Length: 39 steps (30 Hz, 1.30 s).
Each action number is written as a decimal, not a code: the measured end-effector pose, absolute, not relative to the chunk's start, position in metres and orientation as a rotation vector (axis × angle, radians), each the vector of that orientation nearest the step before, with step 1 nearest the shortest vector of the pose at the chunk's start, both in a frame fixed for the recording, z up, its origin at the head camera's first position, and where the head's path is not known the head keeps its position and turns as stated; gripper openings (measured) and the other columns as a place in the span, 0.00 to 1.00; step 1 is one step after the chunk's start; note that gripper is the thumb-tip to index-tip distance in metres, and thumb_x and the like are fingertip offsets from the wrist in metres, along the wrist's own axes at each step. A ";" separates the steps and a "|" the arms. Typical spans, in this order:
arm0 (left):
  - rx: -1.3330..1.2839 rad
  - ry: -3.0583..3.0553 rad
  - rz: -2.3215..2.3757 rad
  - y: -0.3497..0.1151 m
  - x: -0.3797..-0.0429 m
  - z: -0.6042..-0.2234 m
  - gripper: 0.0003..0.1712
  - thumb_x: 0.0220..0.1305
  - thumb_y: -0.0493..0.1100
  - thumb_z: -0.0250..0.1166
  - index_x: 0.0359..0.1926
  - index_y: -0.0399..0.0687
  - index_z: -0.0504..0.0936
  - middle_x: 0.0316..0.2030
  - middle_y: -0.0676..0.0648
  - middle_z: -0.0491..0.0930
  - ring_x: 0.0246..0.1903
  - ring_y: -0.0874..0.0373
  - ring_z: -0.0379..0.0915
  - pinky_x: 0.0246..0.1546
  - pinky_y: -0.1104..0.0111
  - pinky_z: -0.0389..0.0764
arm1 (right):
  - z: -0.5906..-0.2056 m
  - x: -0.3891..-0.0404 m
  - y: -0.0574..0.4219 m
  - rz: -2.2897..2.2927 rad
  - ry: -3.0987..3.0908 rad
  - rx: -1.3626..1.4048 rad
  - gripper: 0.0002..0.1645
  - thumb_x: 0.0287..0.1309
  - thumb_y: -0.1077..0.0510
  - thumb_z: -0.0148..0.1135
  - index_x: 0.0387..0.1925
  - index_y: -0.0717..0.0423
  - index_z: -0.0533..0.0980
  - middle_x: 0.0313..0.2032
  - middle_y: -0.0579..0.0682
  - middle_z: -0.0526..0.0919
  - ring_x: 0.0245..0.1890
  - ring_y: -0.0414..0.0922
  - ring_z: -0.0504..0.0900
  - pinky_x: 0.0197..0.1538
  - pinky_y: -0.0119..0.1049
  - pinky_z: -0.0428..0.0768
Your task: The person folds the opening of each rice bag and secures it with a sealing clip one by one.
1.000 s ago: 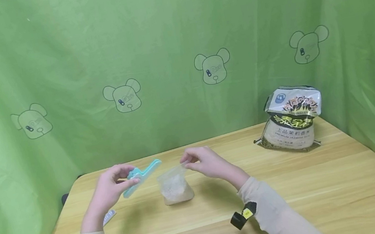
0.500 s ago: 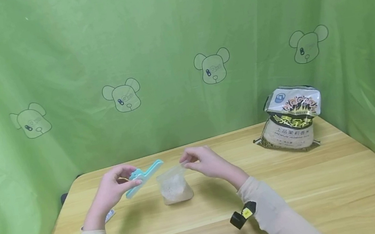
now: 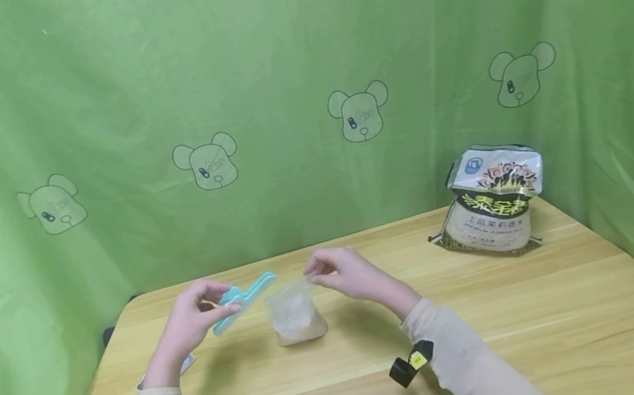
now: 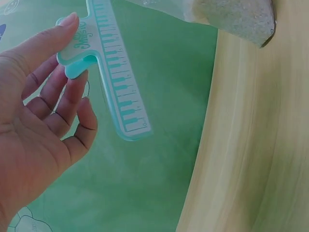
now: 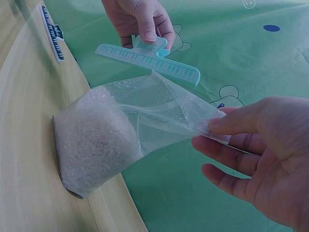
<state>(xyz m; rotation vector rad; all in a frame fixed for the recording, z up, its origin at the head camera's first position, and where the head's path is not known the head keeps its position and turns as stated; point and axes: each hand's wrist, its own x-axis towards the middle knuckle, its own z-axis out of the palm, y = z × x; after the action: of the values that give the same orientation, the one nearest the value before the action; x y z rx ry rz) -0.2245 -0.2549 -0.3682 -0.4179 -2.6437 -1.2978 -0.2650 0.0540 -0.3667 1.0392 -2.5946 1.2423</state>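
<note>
My left hand [image 3: 193, 312] pinches a turquoise bag clip [image 4: 118, 72] by its handles, between the thumb and the fingers. Piano keys are printed along the clip's long bar. Just right of it stands a clear plastic bag [image 3: 298, 316] of white rice, its base on the table. My right hand [image 5: 263, 150] pinches the bag's top corner between thumb and fingers, drawing the upper plastic out to one side. In the right wrist view the clip [image 5: 149, 60] lies close beyond the bag's upper edge, held by the other hand's thumb and fingers.
A large printed jasmine rice sack [image 3: 491, 203] stands at the back right of the wooden table [image 3: 503, 334]. A second clip with dark piano keys [image 5: 52, 34] lies on the table, partly hidden behind my left forearm in the head view. Green curtain [image 3: 268, 59] surrounds the table.
My left hand has shifted slightly to the right with the clip, nearer the small bag. The right hand and the bag have stayed nearly still.
</note>
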 end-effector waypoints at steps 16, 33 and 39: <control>-0.465 -2.549 -1.263 -0.255 -0.225 -0.370 0.10 0.51 0.41 0.75 0.35 0.48 0.84 0.34 0.45 0.79 0.33 0.63 0.74 0.35 0.71 0.77 | -0.368 -0.266 0.054 1.233 -2.600 1.038 0.06 0.61 0.61 0.62 0.41 0.56 0.79 0.38 0.49 0.86 0.40 0.42 0.83 0.51 0.35 0.82; -0.566 -2.570 -1.303 -0.248 -0.224 -0.371 0.08 0.51 0.42 0.75 0.31 0.49 0.83 0.32 0.46 0.78 0.34 0.62 0.75 0.37 0.72 0.77 | -0.367 -0.264 0.054 1.234 -2.611 1.028 0.06 0.62 0.61 0.62 0.41 0.56 0.79 0.39 0.50 0.86 0.41 0.43 0.83 0.52 0.37 0.82; -0.602 -2.543 -1.252 -0.245 -0.225 -0.373 0.08 0.49 0.39 0.75 0.30 0.48 0.83 0.30 0.48 0.78 0.32 0.64 0.73 0.36 0.73 0.77 | -0.367 -0.264 0.054 1.231 -2.606 1.039 0.06 0.62 0.62 0.61 0.41 0.56 0.79 0.39 0.50 0.86 0.41 0.43 0.83 0.52 0.37 0.82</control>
<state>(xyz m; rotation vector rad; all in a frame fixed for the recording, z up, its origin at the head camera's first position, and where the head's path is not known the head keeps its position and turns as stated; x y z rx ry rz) -0.2252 -0.2448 -0.3732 -0.6021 -2.5426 -1.2519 -0.2643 0.0539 -0.3669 1.0392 -2.6064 1.2306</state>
